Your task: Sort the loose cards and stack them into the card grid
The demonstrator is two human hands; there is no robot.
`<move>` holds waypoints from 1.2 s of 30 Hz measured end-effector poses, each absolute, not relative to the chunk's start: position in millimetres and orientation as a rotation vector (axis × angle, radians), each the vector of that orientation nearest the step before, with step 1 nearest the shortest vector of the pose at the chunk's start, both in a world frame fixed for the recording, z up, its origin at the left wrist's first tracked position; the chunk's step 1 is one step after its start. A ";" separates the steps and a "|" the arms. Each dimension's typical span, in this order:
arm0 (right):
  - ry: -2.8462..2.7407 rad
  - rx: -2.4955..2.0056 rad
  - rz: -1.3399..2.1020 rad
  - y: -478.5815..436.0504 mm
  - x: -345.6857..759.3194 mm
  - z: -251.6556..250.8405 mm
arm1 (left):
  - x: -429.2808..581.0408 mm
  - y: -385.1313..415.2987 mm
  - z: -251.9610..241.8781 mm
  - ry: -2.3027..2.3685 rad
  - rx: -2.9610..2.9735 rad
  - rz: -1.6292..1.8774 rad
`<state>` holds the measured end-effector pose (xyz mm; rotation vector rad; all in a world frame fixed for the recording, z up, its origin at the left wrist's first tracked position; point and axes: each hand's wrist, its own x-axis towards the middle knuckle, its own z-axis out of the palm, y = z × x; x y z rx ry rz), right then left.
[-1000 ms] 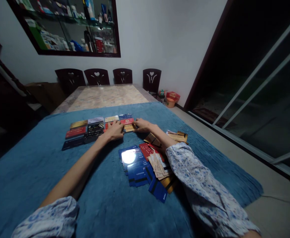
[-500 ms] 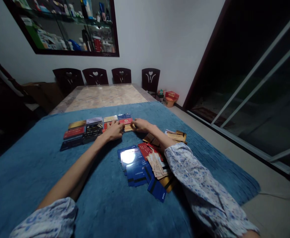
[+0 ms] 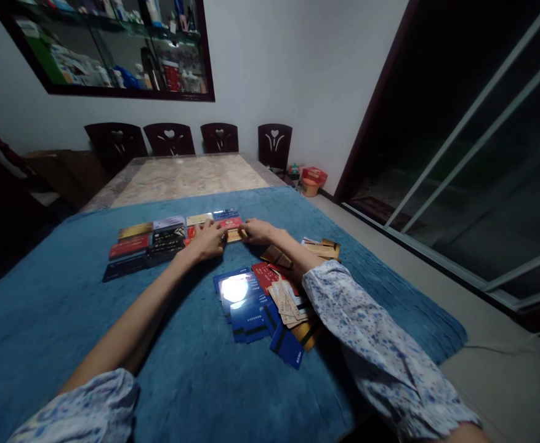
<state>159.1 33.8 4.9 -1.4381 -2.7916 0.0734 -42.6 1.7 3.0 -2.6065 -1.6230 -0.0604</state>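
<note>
Cards lie in rows on a blue cloth. A gold card [image 3: 234,235] is in the near row at the right end, just below a red card [image 3: 231,223]. My left hand [image 3: 207,240] rests over the cards, fingers apart, its thumb side at the gold card's left edge; it covers part of the neighbouring cards. At the right edge of the same gold card, my right hand [image 3: 257,231] has its fingers curled together on it. Black cards [image 3: 167,241] and a dark blue card [image 3: 124,267] lie further left.
Overlapping blue cards [image 3: 247,311], tan cards [image 3: 288,303] and red cards [image 3: 263,275] form a loose pile nearer me. More gold cards [image 3: 322,248] lie beyond my right forearm. The blue cloth [image 3: 181,369] covers the table's near part; chairs [image 3: 218,136] stand at the far end.
The whole view has shifted slightly, so everything sits a little further left. Both hands stay at the gold card with hardly any visible movement.
</note>
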 end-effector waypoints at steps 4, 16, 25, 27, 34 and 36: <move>-2.766 -1.443 0.070 29.6 166.0 10.1 | -42.6 1.5 4.4 -1.624 -2.613 -0.059; -2.742 -1.547 0.045 8.0 217.7 27.7 | -32.9 -6.5 13.0 -1.552 -2.579 -0.112; -2.563 -1.720 0.006 -13.5 278.4 18.3 | -5.6 -18.2 11.7 -1.373 -2.728 -0.242; -2.534 -1.769 -0.012 -16.7 291.3 14.4 | 2.2 -21.2 11.3 -1.323 -2.750 -0.243; -2.417 -1.915 -0.108 -28.9 323.8 2.4 | 31.3 -28.9 11.0 -1.212 -2.800 -0.187; -2.383 -1.940 -0.112 -33.0 329.5 -0.3 | 39.3 -29.8 9.3 -1.174 -2.814 -0.204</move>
